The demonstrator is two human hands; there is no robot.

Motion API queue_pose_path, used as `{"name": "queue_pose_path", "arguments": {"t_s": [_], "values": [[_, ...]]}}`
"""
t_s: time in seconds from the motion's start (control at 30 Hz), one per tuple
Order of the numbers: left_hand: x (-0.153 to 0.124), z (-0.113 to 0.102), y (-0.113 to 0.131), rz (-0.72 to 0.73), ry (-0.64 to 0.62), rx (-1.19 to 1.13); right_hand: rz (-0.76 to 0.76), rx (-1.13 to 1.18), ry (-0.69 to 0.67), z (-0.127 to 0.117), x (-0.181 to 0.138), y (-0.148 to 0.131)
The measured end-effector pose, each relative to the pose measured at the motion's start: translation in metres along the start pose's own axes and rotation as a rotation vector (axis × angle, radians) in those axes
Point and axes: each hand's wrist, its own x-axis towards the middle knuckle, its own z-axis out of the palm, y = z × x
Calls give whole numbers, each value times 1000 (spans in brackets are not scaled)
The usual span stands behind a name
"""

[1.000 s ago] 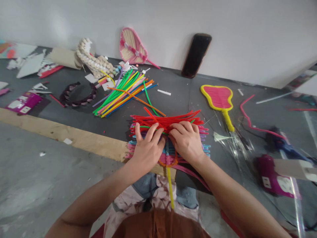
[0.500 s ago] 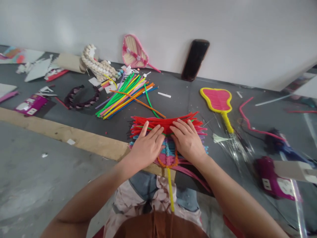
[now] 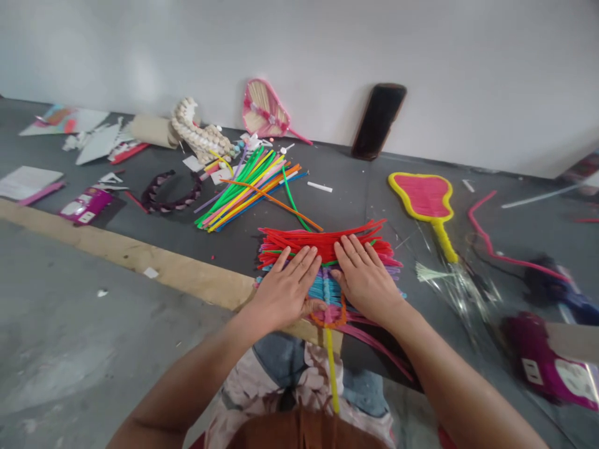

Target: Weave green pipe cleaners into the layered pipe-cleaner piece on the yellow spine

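A wide layer of pipe cleaners lies at the near edge of the table, with red pipe cleaners (image 3: 322,240) on the far side, then blue pipe cleaners (image 3: 319,288) and pink ones nearer me. My left hand (image 3: 290,284) rests flat on the left part, fingers stretched over the red ones. On the right part my right hand (image 3: 365,271) lies the same way, palm down. Between the hands a twisted light-blue stem runs toward me, ringed by an orange loop (image 3: 333,324). From there a yellow pipe cleaner (image 3: 332,371) hangs over the edge toward my lap.
Beyond lies a pile of coloured pipe cleaners (image 3: 253,187). A dark braided headband (image 3: 171,192) and purple packet (image 3: 87,206) are left. At right are a pink-and-yellow fan (image 3: 423,194) and clear strips. A phone (image 3: 379,121) and pink fan (image 3: 266,109) lean on the wall.
Both hands have shifted slightly toward me across the red pipe cleaners, and the left thumb now shows near the orange loop. The whole view has moved a little.
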Motion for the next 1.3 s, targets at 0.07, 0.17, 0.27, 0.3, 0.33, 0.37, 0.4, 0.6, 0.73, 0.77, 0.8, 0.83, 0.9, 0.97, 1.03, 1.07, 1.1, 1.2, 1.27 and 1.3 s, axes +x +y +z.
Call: {"name": "queue_pose_path", "arguments": {"t_s": [0.07, 0.17, 0.27, 0.3, 0.33, 0.37, 0.4, 0.6, 0.73, 0.77, 0.8, 0.83, 0.9, 0.97, 1.03, 1.07, 1.1, 1.2, 1.27, 1.3], "values": [[-1, 2, 1, -9, 1, -13, -13, -17, 23, 3, -1, 1], [-3, 0, 1, -4, 15, -45, -39, -18, 68, 8, -2, 3], [1, -14, -7, 41, 57, -72, -56, 8, 117, 11, -1, 6], [6, -22, -12, 55, 81, -81, -57, 20, 134, 11, 0, 6], [12, -31, -19, 65, 108, -88, -56, 32, 154, 11, 0, 6], [20, -41, -27, 59, 135, -94, -54, 43, 174, 10, 1, 6], [30, -50, -37, 37, 165, -97, -53, 53, 193, 10, 1, 5], [109, -71, -106, -451, -76, -79, -88, 88, 251, 5, 3, 2], [138, -55, -132, -554, -206, -144, -100, 104, 260, 2, 3, 3], [141, -51, -134, -573, -219, -160, -97, 108, 261, 1, 3, 3], [142, -46, -134, -594, -224, -173, -92, 112, 261, 0, 3, 3], [141, -43, -134, -615, -221, -181, -88, 116, 264, 0, 3, 3], [139, -36, -131, -661, -190, -187, -83, 122, 274, -1, 3, 3], [138, -32, -129, -700, -126, -191, -87, 130, 289, -2, 3, 3], [139, -31, -130, -730, -36, -205, -101, 150, 315, -3, 3, 3], [141, -33, -133, -740, 14, -214, -108, 168, 334, -4, 3, 3], [142, -38, -137, -746, 59, -222, -113, 190, 355, -5, 4, 3], [142, -64, -147, -725, 290, -246, -138, 300, 439, -12, 4, 4], [134, -91, -144, -643, 654, -276, -156, 414, 499, -18, 3, 5], [127, -106, -136, -586, 781, -274, -155, 479, 522, -21, 3, 5]]}}
